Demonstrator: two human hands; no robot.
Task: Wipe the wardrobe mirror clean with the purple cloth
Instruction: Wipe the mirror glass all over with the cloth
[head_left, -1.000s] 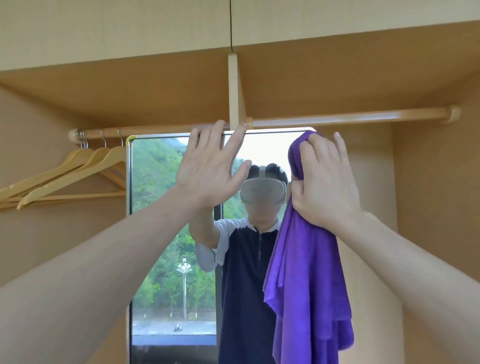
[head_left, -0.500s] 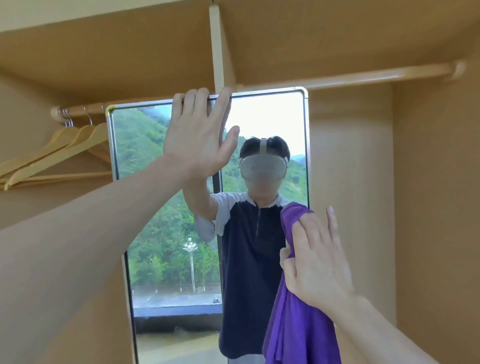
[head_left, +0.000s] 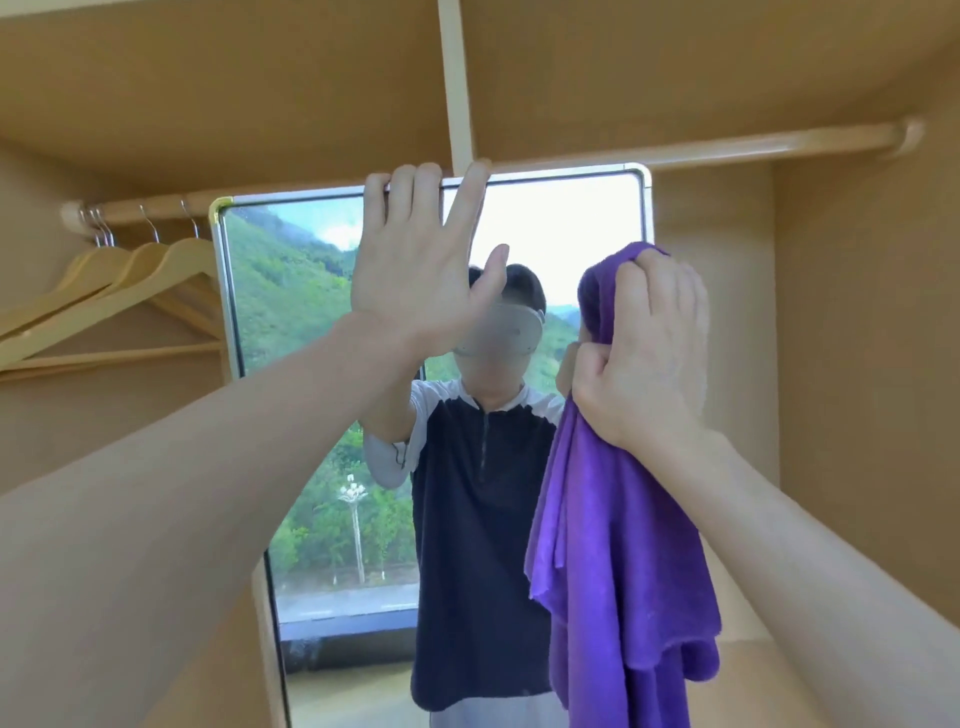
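The wardrobe mirror (head_left: 311, 322) stands upright inside the wardrobe, silver-framed, reflecting green hills and a person in a headset. My left hand (head_left: 421, 265) presses flat on the glass, its fingertips hooked over the mirror's top edge. My right hand (head_left: 641, 353) grips the purple cloth (head_left: 618, 545) bunched at its top and holds it against the mirror's right side at mid-height. The rest of the cloth hangs down in folds below my fist, covering the lower right of the glass.
A wooden clothes rail (head_left: 753, 143) runs across behind the mirror's top. Several wooden hangers (head_left: 119, 291) hang at the left. A vertical divider (head_left: 457, 83) meets the wardrobe ceiling above. Wardrobe walls close in left and right.
My right hand rose with the cloth from low on the mirror's right side back to mid-height, its fingers now curled round the cloth. My left hand stayed at the top edge.
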